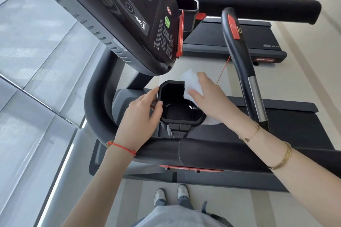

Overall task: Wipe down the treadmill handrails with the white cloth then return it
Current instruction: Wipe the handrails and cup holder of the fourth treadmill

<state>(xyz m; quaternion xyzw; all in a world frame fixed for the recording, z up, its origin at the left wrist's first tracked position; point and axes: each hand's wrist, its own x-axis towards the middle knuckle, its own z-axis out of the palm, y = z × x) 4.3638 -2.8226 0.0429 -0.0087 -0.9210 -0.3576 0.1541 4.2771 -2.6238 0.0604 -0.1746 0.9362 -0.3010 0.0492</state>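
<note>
The white cloth (191,84) is bunched at the right rim of a black cup holder (177,110) under the treadmill console. My right hand (208,96) lies over the cloth and grips it against that rim; part of the cloth pokes out below my wrist. My left hand (142,114) holds the holder's left rim, thumb at the edge. The padded black side handrail (212,150) runs across in front of me, curving up at the left. A black centre grip bar (238,53) with a red stop button and chrome sensor rises at the right.
The console (132,14) with its button panel overhangs the cup holder. A red safety cord (224,69) hangs beside my right hand. A second treadmill (239,42) stands beyond. Tiled floor lies at the left, and my shoes (171,195) stand beside the treadmill base.
</note>
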